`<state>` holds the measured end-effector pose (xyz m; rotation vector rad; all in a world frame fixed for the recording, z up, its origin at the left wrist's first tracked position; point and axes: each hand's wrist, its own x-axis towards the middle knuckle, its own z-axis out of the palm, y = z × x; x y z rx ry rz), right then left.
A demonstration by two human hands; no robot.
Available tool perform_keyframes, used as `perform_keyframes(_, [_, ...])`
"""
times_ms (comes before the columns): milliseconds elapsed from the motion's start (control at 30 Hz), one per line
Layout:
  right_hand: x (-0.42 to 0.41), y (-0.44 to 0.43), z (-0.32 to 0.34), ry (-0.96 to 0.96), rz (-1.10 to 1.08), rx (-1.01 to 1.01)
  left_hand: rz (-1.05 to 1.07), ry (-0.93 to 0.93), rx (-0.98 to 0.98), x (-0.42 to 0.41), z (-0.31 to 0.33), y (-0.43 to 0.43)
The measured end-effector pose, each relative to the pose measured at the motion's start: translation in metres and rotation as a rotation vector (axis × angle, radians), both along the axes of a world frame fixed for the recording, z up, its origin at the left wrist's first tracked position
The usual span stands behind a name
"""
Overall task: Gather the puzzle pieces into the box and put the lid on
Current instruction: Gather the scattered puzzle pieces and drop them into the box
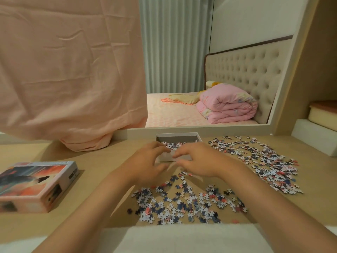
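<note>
An open white box [177, 136] stands at the back of the tan desk, with several puzzle pieces [172, 144] inside. My left hand [147, 162] and my right hand [197, 161] hover side by side over the box's near edge, fingers spread and curled, with nothing visibly held. Loose puzzle pieces [184, 201] lie scattered in front of my hands, and a larger spread of pieces [262, 157] covers the desk to the right. The printed lid [36, 185] rests on the desk at the far left, away from both hands.
A peach cloth [73, 73] hangs down to the desk at the back left. A mirror [200, 79] behind the box shows a bed with a pink quilt. A white block [315, 141] sits at the right edge. A pale cushion edge [182, 238] lies nearest me.
</note>
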<state>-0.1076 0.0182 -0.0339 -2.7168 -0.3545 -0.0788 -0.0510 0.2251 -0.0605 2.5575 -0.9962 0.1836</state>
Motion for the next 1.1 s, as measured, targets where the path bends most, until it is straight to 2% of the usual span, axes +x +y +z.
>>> perform_keyframes(167, [-0.048,0.015,-0.031,0.211,0.109,-0.259,0.008,0.337,0.26,-0.042,-0.007,0.028])
perform_keyframes(300, [-0.055,0.014,-0.063,0.201,0.142,-0.321,-0.025,0.365,0.334,-0.062,-0.019,0.042])
perform_keyframes(400, [-0.05,0.012,-0.069,0.151,0.119,-0.31,-0.059,0.298,0.357,-0.07,-0.03,0.045])
perform_keyframes(500, [-0.045,0.008,-0.067,0.096,0.047,-0.249,-0.067,0.232,0.312,-0.07,-0.039,0.04])
perform_keyframes(667, [-0.048,-0.002,-0.05,0.081,-0.01,-0.03,-0.101,0.178,0.252,-0.062,-0.047,0.031])
perform_keyframes(900, [-0.049,-0.025,-0.05,0.086,-0.054,0.044,-0.072,0.155,0.096,-0.048,-0.05,-0.004])
perform_keyframes(1000, [-0.051,-0.03,-0.049,0.158,-0.023,0.007,-0.103,0.155,-0.032,-0.047,-0.048,-0.019])
perform_keyframes(1100, [-0.055,-0.028,-0.054,0.215,0.075,-0.185,-0.067,0.246,-0.239,-0.048,-0.044,-0.018])
